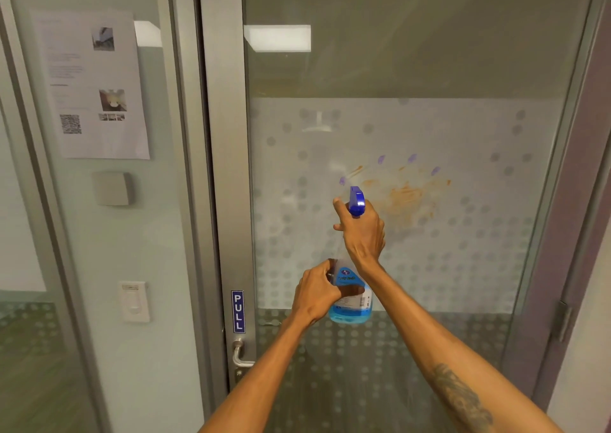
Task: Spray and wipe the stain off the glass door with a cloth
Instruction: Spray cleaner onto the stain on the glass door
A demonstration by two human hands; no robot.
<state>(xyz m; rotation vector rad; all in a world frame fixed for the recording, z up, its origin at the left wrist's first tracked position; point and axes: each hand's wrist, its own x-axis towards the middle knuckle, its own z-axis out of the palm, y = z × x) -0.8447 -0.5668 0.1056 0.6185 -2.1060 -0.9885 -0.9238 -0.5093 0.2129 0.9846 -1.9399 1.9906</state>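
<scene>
Frosted glass door (429, 267) before me, orange stain (405, 196) at chest height; no cloth in sight.

My right hand (362, 231) has its fingers clamped round the neck of the bottle (352, 300), nozzle (356, 199) aimed at the stain's left edge; my left hand (315, 295) grips the body, fingers wrapped on it, I judge to steady the aim; a faint mist hangs by the glass; wiping is not yet begun.

Likely office, frosted glass door (413, 128), posted notice (92, 85)

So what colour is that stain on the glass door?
Orange-brown, smeared across the frosted glass door; the stain shows clearly in the head view.
</scene>
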